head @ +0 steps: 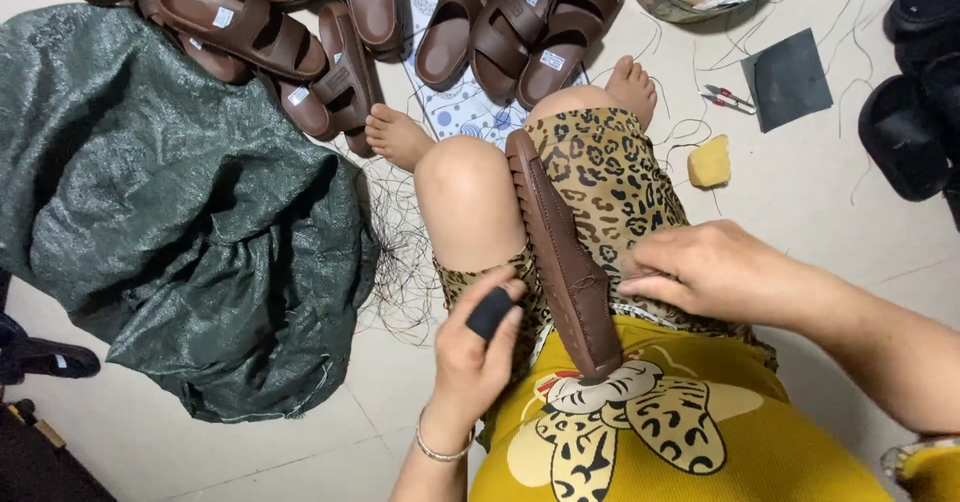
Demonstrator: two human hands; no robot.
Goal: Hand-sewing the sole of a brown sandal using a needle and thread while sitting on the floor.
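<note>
I see the brown sandal sole (563, 252) wedged on edge between the knees, its heel end against the yellow shirt (690, 432). My left hand (478, 357) is closed — a black sleeve (490, 312) covers the thumb, and I cannot tell whether it pinches anything else. My right hand (700, 267) curls narrow, fingertips touching the sole's side at the stitching. A heap of brown sandals (330, 32) lies beyond the feet, a green sack (160, 212) to the left.

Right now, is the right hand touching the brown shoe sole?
Touching. The head view shows the right hand's fingers pressed against the brown shoe sole's stitched edge.
</note>
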